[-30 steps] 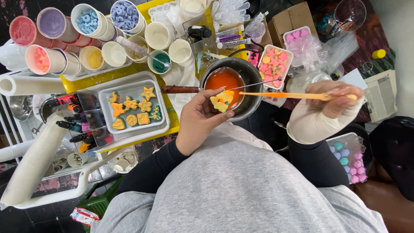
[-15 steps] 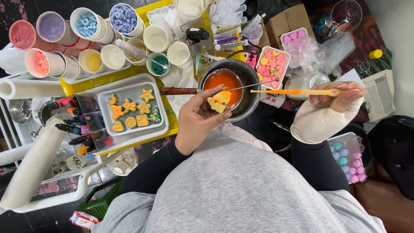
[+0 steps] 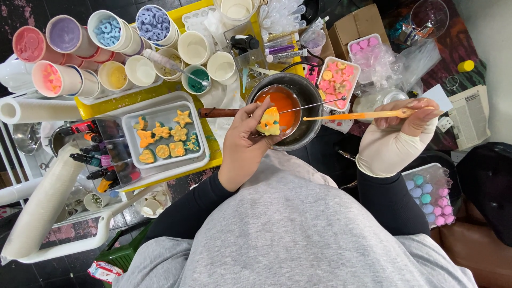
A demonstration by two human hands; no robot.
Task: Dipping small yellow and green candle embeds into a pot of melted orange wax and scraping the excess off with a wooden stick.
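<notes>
Fingers of the left hand (image 3: 242, 140) are clamped on a small yellow shape (image 3: 269, 122), held over the pot (image 3: 306, 93) of orange liquid. Fingers of the right hand (image 3: 408, 118) pinch a long stick (image 3: 357, 114) that points toward the pot.

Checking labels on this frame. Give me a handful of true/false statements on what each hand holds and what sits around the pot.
1. The left hand holds a yellow moulded piece at the rim of the pot. True.
2. The pot holds blue liquid. False: the liquid is orange.
3. The right hand holds a long orange stick that points toward the pot. True.
4. The white tray beside the pot is bare. False: it holds orange and yellow shaped pieces, stars and a heart among them.
5. Both hands are gloved. False: the left is bare; the right wrist is wrapped in pale cloth.
</notes>
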